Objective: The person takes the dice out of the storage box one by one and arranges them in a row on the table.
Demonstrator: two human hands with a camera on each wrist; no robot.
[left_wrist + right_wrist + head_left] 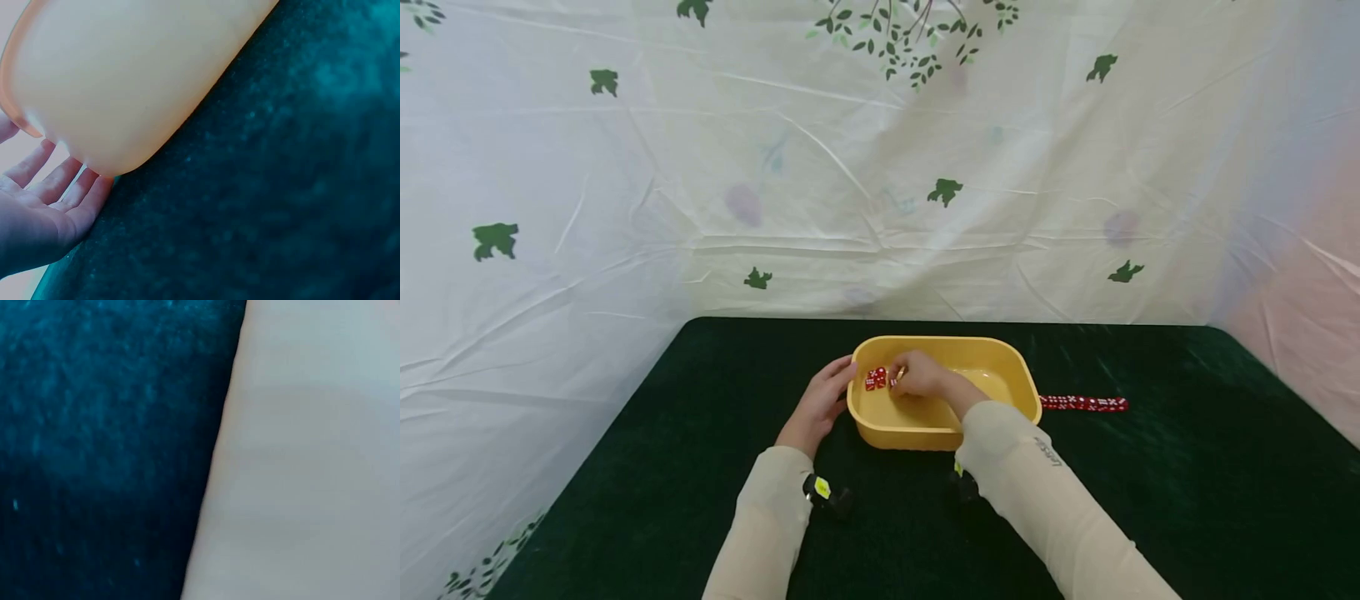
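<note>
A yellow plastic basin (917, 439) stands on the dark green cloth. My left hand (822, 404) is at its left end, and in the left wrist view the relaxed fingers (61, 178) touch the outer wall of the basin (119, 81). Inside the basin, my right hand (921, 377) reaches down with curled fingers and pinches a red die (894, 381), mostly covered by the fingertips. Just left of it, several red dice (876, 379) with white pips sit together on the basin floor.
A straight row of red dice (1084, 403) lies on the cloth-covered table (1157, 483), right of the basin. White sheeting (850, 250) with leaf prints hangs behind and at the sides. Only cloth and a pale sleeve (312, 456) show in the right wrist view.
</note>
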